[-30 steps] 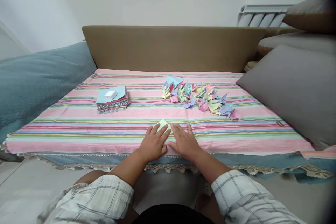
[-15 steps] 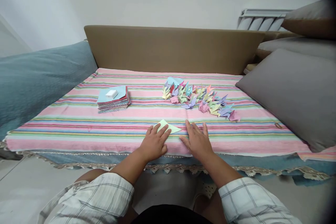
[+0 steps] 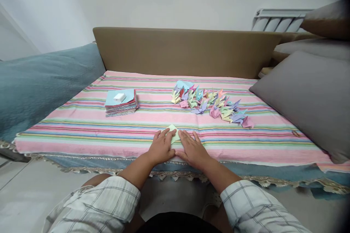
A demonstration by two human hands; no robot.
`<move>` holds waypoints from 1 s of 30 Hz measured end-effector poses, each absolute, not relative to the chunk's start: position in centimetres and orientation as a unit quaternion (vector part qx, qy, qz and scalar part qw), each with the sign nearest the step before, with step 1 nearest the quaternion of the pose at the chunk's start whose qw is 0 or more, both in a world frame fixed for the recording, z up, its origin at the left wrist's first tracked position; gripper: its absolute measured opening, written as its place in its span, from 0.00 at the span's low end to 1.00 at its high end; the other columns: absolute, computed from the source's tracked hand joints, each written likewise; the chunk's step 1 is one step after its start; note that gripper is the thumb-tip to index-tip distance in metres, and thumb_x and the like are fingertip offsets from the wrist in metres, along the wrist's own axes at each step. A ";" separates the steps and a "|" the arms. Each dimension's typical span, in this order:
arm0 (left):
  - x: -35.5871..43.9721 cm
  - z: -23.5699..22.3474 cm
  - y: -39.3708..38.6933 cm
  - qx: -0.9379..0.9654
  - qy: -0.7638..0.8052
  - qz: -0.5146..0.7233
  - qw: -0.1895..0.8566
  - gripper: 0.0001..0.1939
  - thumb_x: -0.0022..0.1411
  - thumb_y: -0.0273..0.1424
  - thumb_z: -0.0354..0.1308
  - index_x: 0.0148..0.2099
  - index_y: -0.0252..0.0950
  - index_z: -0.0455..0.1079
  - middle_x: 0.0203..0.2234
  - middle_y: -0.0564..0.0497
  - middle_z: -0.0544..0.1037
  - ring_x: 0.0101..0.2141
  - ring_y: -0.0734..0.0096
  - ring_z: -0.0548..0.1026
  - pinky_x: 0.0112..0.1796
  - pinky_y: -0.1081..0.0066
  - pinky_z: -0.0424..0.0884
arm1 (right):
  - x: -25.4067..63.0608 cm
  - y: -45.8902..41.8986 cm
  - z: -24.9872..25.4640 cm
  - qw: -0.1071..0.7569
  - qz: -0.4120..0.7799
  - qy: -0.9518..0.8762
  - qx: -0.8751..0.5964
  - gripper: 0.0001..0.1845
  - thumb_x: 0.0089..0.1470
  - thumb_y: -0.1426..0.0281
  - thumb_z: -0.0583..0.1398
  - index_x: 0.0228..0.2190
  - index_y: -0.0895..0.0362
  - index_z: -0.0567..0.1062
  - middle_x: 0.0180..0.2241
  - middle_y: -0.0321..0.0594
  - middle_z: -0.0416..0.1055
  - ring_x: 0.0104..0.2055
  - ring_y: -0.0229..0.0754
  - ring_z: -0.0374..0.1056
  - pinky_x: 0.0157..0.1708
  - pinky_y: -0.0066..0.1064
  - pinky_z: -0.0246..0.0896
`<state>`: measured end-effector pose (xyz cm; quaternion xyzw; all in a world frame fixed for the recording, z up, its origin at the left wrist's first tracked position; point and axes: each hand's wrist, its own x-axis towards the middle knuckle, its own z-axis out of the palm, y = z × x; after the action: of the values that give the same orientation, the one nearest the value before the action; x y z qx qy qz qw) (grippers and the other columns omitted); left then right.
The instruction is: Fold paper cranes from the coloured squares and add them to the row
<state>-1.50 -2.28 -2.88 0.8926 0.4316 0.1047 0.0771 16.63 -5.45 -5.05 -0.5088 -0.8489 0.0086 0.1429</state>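
Note:
A pale green folded paper (image 3: 173, 132) lies near the front edge of the striped cloth (image 3: 82, 131). My left hand (image 3: 162, 147) lies flat on its left part, fingers stretched out. Beside it, my right hand (image 3: 193, 149) presses flat over the paper's right part, fingers spread. Only the paper's top corner shows between the two hands. Further back lies a pile of several coloured paper cranes (image 3: 210, 105). Back left sits a stack of square papers (image 3: 121, 102) with a small white block (image 3: 119, 97) on top.
A teal cushion (image 3: 41, 83) rises at the left and grey pillows (image 3: 306, 94) at the right. A tan backrest (image 3: 186, 51) stands behind the cloth. A white radiator (image 3: 279, 20) is on the far wall. The cloth's lace hem (image 3: 82, 169) hangs at the front edge.
My right hand slid out to the right along the paper, uncovering it, then came back left beside my left hand and covers it again. The camera view shifted slightly.

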 end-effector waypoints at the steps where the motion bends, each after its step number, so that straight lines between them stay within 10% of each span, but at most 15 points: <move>1: -1.5 -2.8 -2.2 0.886 0.441 0.113 0.094 0.39 0.49 0.30 0.54 0.63 0.35 0.47 0.57 0.43 0.62 0.60 0.54 0.50 0.57 0.52 0.45 | 16.6 -5.5 -5.0 0.140 0.014 -0.849 -0.510 0.40 0.57 0.49 0.43 0.61 0.63 0.46 0.62 0.50 0.47 0.64 0.49 0.42 0.60 0.52 0.32; 13: -2.7 -2.4 -1.1 0.868 0.420 0.193 0.183 0.38 0.47 0.20 0.49 0.62 0.30 0.47 0.58 0.40 0.58 0.59 0.59 0.54 0.57 0.57 0.54 | 16.6 -5.5 -5.1 0.121 0.010 -0.856 -0.502 0.33 0.55 0.48 0.47 0.59 0.47 0.54 0.63 0.49 0.44 0.64 0.53 0.40 0.57 0.58 0.32; 30: -4.1 -0.4 -0.6 0.924 0.375 0.075 0.020 0.31 0.46 0.41 0.66 0.52 0.40 0.65 0.51 0.47 0.71 0.49 0.56 0.68 0.49 0.60 0.62 | 16.4 -5.4 -4.9 0.195 -0.032 -0.847 -0.494 0.27 0.55 0.57 0.54 0.55 0.53 0.62 0.58 0.48 0.58 0.59 0.51 0.51 0.57 0.50 0.37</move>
<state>-4.06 -0.59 -0.41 0.9237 0.3752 0.0746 0.0203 16.36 -5.43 -4.89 -0.4943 -0.8465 -0.0323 0.1950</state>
